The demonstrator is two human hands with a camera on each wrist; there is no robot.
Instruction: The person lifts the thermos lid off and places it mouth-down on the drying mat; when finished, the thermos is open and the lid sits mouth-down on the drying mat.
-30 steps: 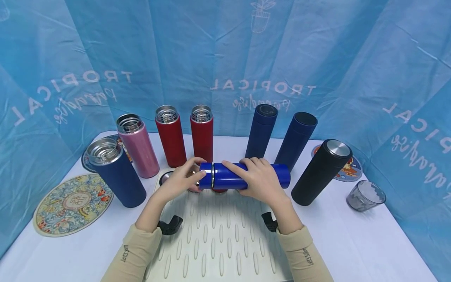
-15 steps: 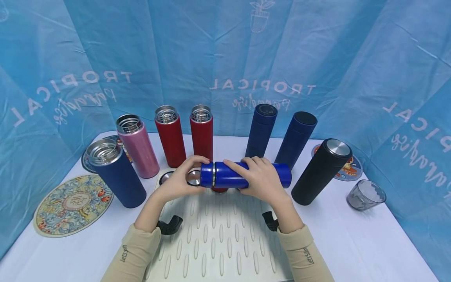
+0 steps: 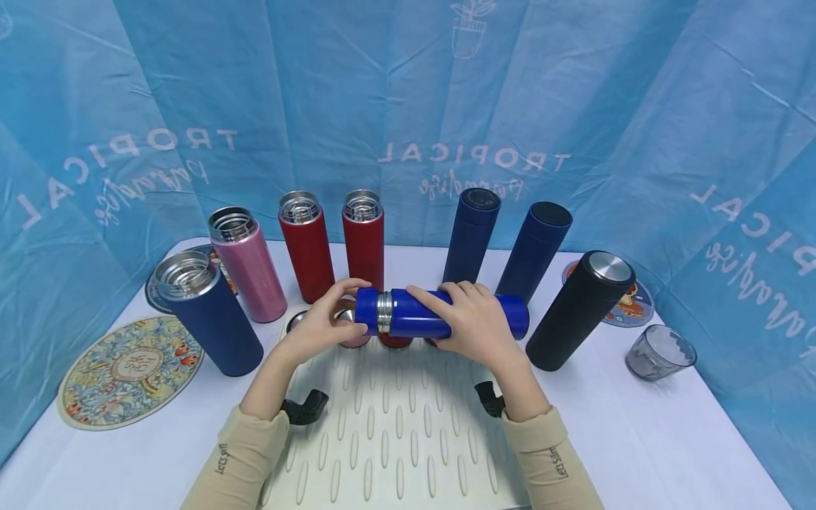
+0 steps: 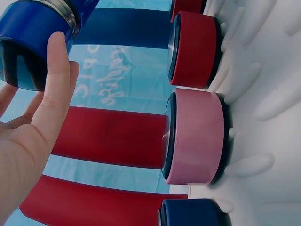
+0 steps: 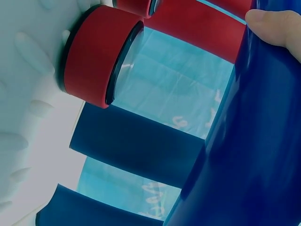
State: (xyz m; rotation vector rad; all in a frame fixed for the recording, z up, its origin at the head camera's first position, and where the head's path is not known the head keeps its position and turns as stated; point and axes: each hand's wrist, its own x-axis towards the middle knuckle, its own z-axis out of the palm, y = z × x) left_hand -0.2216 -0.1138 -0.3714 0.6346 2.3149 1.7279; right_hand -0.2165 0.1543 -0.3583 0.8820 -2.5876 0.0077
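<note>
A shiny blue thermos (image 3: 421,316) lies sideways in the air over the pale ribbed mat (image 3: 382,439). With thumb and fingers, my left hand (image 3: 319,322) grips its blue cap (image 3: 366,312). A band of silver threaded neck (image 3: 384,312) shows between cap and body. My right hand (image 3: 474,319) wraps the body from above, thumb (image 5: 273,28) along its side. Below the thermos, a pink cap (image 4: 196,136), a red cap (image 4: 195,49) and a navy cap (image 4: 190,212) stand on the mat's far edge. Another red cap is partly hidden.
Lidless navy (image 3: 217,319), pink (image 3: 251,273) and two red thermoses (image 3: 309,255) stand at the left and back. Two capped navy thermoses (image 3: 472,241) and a black one (image 3: 574,319) are on the right, near a glass (image 3: 659,353). A patterned placemat (image 3: 134,372) lies left.
The cap has come away leftward from the body, baring more of the silver neck. My left fingers shifted their hold on the cap. My right hand has barely moved.
</note>
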